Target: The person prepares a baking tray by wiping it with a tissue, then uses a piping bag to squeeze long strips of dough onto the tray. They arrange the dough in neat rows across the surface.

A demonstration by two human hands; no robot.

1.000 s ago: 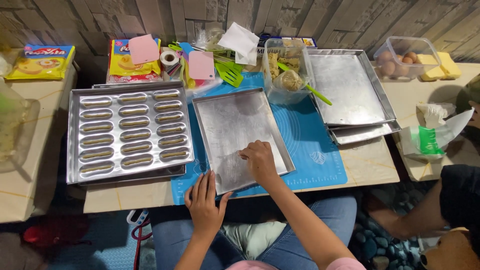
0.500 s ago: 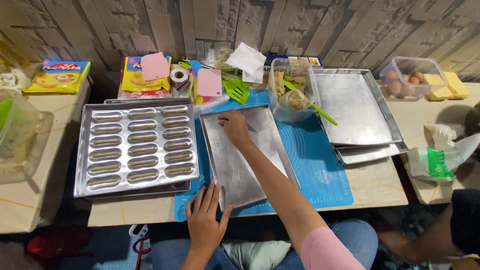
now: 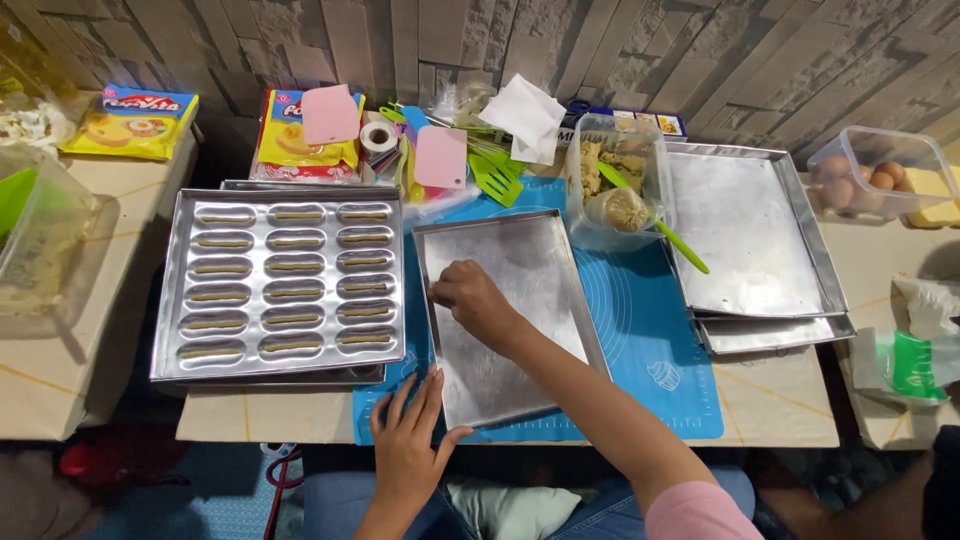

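Note:
A shallow rectangular metal baking tray [image 3: 540,270] lies on a blue silicone mat [image 3: 640,340] in front of me. My right hand [image 3: 470,297] rests inside it near its left edge, fingers curled down against the tray floor; whether they pinch anything I cannot see. At the tray's near left corner my left hand [image 3: 408,440] lies flat with fingers spread, steadying the rim and the mat. To the left sits a metal mould pan [image 3: 280,280] with rows of long oval cavities, each holding a strip of dough.
Stacked empty metal trays [image 3: 750,240] lie at right. A clear tub with dough and a green spatula [image 3: 625,190] stands behind the mat. Pink scrapers, tape, yellow packets and paper line the back wall. An egg container [image 3: 875,170] and a plastic bag [image 3: 915,355] sit far right.
My right hand went from the tray's near edge up to its far edge, then came back toward the left middle. The left hand stayed at the near corner. The camera view shifted slightly.

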